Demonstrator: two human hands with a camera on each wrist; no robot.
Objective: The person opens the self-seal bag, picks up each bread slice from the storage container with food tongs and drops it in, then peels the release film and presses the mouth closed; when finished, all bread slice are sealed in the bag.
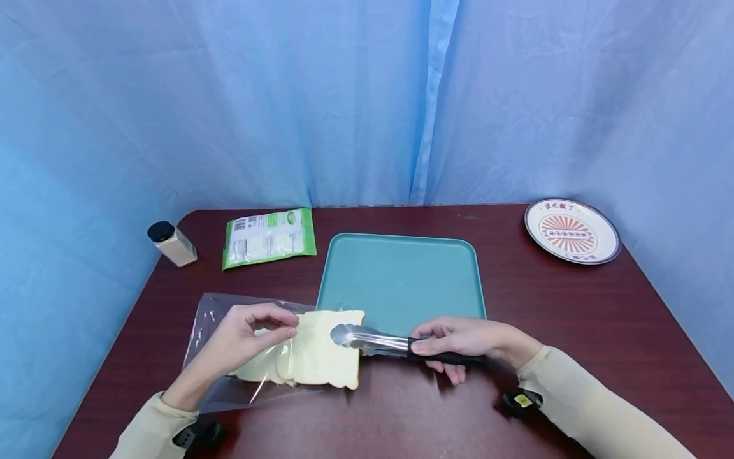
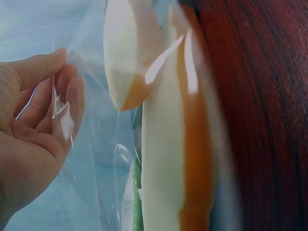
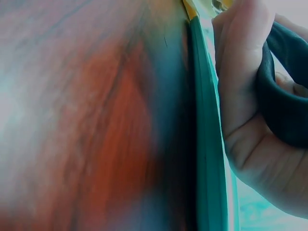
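Observation:
A clear plastic bag [image 1: 201, 344] lies at the left with slices of white bread [image 1: 258, 366] in it. Between thumb and fingers my left hand [image 1: 243, 341] pinches the bag's film, which shows up close in the left wrist view. Metal tongs [image 1: 381, 343] with black handles are in my right hand [image 1: 459, 341], its fingers curled round the handles. The tongs' tips clasp the right edge of the front bread slice [image 1: 321, 357], which sticks out of the bag's mouth. Black tong handles [image 3: 284, 91] also appear in the right wrist view.
Behind the tongs lies a teal tray [image 1: 401, 274], its near left corner overlapped by bread. A green and white packet [image 1: 269, 239] and a black-lidded shaker [image 1: 174, 244] stand farther left. At the back right sits a patterned plate [image 1: 572, 231]. Blue curtains [image 1: 367, 102] enclose the table.

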